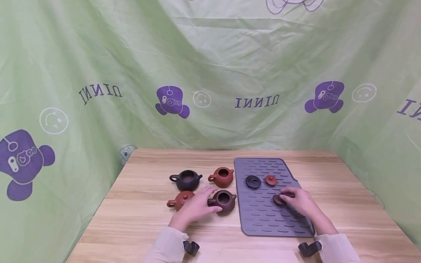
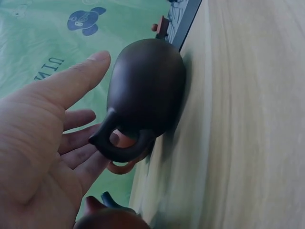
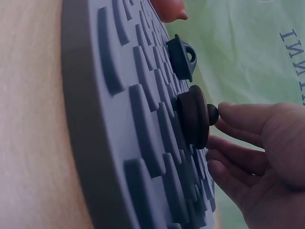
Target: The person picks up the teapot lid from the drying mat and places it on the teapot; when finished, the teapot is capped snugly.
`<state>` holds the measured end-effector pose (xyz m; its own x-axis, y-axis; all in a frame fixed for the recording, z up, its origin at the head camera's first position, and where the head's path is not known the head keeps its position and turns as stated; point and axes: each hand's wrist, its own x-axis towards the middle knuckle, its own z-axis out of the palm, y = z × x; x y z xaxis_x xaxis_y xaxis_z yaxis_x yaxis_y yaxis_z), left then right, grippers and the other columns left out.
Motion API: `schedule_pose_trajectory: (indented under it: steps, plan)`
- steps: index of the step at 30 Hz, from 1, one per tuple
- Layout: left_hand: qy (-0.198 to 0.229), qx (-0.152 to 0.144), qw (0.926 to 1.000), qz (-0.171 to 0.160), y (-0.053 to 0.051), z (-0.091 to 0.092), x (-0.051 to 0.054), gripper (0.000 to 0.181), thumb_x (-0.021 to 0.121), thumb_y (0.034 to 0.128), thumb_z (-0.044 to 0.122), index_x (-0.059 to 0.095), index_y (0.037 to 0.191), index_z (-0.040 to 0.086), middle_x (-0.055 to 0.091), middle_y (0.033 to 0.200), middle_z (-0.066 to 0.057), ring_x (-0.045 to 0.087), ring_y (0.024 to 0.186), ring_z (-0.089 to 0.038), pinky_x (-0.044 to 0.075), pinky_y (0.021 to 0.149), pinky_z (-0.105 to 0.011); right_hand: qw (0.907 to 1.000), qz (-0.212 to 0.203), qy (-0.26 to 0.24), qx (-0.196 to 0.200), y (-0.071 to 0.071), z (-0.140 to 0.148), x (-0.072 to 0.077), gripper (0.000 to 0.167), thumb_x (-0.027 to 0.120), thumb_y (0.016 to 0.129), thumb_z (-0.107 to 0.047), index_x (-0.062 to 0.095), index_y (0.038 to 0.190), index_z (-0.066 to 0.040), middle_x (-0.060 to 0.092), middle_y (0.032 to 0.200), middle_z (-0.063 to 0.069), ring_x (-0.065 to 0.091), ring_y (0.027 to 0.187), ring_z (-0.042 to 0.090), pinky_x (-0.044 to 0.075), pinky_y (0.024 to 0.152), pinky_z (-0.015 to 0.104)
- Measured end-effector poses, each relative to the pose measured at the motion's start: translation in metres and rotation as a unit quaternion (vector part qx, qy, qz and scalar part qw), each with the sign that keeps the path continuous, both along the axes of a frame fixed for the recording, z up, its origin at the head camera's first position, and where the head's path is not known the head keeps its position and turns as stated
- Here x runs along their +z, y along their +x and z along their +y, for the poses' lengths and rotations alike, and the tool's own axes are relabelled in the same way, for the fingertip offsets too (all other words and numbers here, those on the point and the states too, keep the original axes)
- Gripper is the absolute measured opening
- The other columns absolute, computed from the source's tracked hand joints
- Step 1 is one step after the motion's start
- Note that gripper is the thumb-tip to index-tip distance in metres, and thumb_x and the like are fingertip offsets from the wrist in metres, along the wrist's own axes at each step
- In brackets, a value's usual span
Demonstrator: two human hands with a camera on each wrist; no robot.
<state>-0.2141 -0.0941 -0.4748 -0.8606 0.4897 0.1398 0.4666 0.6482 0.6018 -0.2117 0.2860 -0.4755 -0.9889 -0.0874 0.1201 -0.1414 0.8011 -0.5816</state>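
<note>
My left hand [image 1: 196, 208] is beside a dark brown lidless teapot [image 1: 225, 207], its fingers spread around the handle side. In the left wrist view that teapot [image 2: 147, 86] stands with its handle in front of the fingers of the hand [image 2: 45, 143]; whether they touch it I cannot tell. With thumb and fingertips, my right hand [image 1: 303, 203] pinches the knob of a dark brown lid [image 1: 278, 200] at the grey mat [image 1: 260, 223]. The right wrist view shows the lid [image 3: 194, 117] upright against the mat's ridges, the hand [image 3: 267, 148] at its knob.
A black lidless teapot [image 1: 187, 184] and an orange-red lidless teapot [image 1: 224, 180] stand farther back. A reddish teapot with its lid on [image 1: 180, 200] is partly behind my left hand. On the mat lie a black lid [image 1: 250, 185] and a red lid [image 1: 271, 182].
</note>
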Motion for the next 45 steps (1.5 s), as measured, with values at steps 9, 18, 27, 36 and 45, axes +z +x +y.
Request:
schedule_pose_trajectory:
  steps: [9, 18, 27, 36, 45]
  plan:
    - [0.005, -0.005, 0.9999, 0.015, -0.002, 0.005, -0.007, 0.064, 0.079, 0.0821, 0.036, 0.054, 0.134, 0.008, 0.053, 0.135, -0.007, 0.048, 0.126, -0.024, 0.039, 0.105, -0.040, 0.9997, -0.020, -0.005, 0.010, 0.001, -0.001, -0.001, 0.019, 0.075, 0.085, -0.017, 0.073, 0.099, -0.004, 0.069, 0.100, 0.014, 0.062, 0.096, 0.035, 0.048, 0.083, 0.053]
    - [0.010, -0.004, 0.9996, 0.027, -0.004, 0.007, -0.010, 0.057, 0.080, 0.0815, 0.029, 0.059, 0.130, 0.008, 0.056, 0.130, -0.005, 0.051, 0.121, -0.023, 0.041, 0.102, -0.038, 0.9996, -0.025, -0.008, 0.009, 0.001, 0.001, -0.003, 0.019, 0.075, 0.085, -0.018, 0.074, 0.099, -0.005, 0.069, 0.100, 0.012, 0.062, 0.094, 0.031, 0.048, 0.081, 0.049]
    - [0.018, 0.005, 0.9994, 0.030, -0.004, 0.008, -0.012, 0.055, 0.081, 0.0814, 0.026, 0.060, 0.128, 0.007, 0.058, 0.127, -0.005, 0.053, 0.118, -0.022, 0.042, 0.101, -0.037, 0.9994, -0.033, -0.013, 0.006, -0.001, 0.002, -0.002, 0.017, 0.075, 0.086, -0.017, 0.074, 0.097, -0.004, 0.069, 0.096, 0.010, 0.062, 0.090, 0.027, 0.048, 0.079, 0.048]
    - [0.020, 0.009, 0.9995, 0.024, -0.005, 0.008, -0.012, 0.053, 0.082, 0.0805, 0.028, 0.061, 0.126, 0.011, 0.058, 0.126, -0.002, 0.053, 0.117, -0.020, 0.043, 0.099, -0.036, 0.9996, -0.023, -0.016, 0.006, -0.001, 0.001, 0.003, 0.015, 0.075, 0.085, -0.017, 0.074, 0.095, -0.005, 0.070, 0.094, 0.009, 0.062, 0.087, 0.023, 0.049, 0.078, 0.045]
    - [0.038, 0.012, 0.9991, 0.017, -0.006, 0.008, -0.013, 0.051, 0.082, 0.0799, 0.026, 0.062, 0.125, 0.013, 0.059, 0.123, 0.001, 0.054, 0.116, -0.019, 0.043, 0.099, -0.037, 0.9995, -0.004, -0.020, 0.026, -0.004, -0.016, 0.020, 0.016, 0.077, 0.084, -0.019, 0.074, 0.094, -0.007, 0.070, 0.094, 0.009, 0.064, 0.088, 0.025, 0.051, 0.077, 0.043]
